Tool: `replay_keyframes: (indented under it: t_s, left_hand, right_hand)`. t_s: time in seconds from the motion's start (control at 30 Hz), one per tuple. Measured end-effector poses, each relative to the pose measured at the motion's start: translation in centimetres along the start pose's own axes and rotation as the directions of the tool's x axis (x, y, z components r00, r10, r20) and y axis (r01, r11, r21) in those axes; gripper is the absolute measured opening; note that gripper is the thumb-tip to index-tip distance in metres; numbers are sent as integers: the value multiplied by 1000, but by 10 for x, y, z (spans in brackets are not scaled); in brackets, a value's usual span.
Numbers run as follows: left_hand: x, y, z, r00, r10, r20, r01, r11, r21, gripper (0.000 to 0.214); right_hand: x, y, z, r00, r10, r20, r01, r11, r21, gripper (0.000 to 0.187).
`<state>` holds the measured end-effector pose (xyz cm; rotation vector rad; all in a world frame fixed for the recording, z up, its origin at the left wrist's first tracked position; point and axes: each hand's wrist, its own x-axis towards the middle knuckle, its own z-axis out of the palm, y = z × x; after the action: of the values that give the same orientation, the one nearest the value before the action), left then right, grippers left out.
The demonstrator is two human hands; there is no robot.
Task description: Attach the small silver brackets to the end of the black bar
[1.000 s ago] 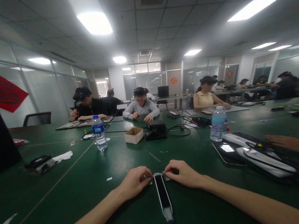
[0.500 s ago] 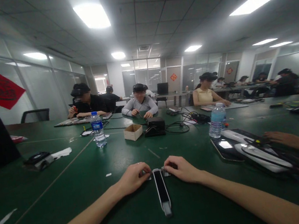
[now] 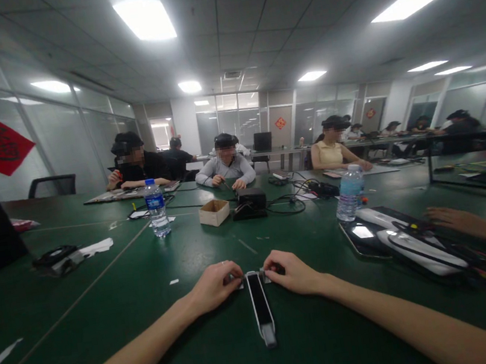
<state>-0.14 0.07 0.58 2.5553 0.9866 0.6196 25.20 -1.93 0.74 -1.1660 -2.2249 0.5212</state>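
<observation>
A long narrow device (image 3: pixel 260 301) with a white rim, a black face and a grey near end lies on the green table, pointing toward me. My left hand (image 3: pixel 219 284) rests at the left of its far end, thumb and fingers pinched together. Opposite it, my right hand (image 3: pixel 290 272) is closed in a similar pinch. A small pale, shiny piece (image 3: pixel 241 285) shows under the left fingertips, and another piece (image 3: pixel 267 277) by the right ones. What these pieces are, and whether they join the device, I cannot make out.
Beyond my hands stand an open cardboard box (image 3: pixel 214 213), a black device (image 3: pixel 249 203) with cables, and water bottles (image 3: pixel 156 210) (image 3: pixel 349 193). White-and-black equipment (image 3: pixel 420 240) lies at right, near another person's hand (image 3: pixel 463 223). Several people sit across the table.
The view has shifted slightly, and a dark frame now shows at the far right. Both hands keep their pinch beside the device, which stays in place between them.
</observation>
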Motion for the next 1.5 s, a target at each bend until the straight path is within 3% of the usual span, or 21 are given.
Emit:
replay_keyframes:
  t_s: [0.2,0.33,0.53,1.5]
  left_hand:
    - [1,-1,2,1000,-7,-3,7,1000,12,11]
    - [1,-2,2,1000,4,-8,-4,1000,2,11]
    - [0,0,0,1000,-1,0,1,1000,-2,11]
    - [1,1,0,1000,1,-1,-1,1000,0,10]
  right_hand:
    - [0,1,1,1000,-25,-6,26,999,42,14]
    - [0,1,1,999,-39,2,39,999,1,6]
    - [-1,-1,-1,1000,-20,4,20,998,52,13]
    - [-1,0,0,999,-31,17,30,999,9,9]
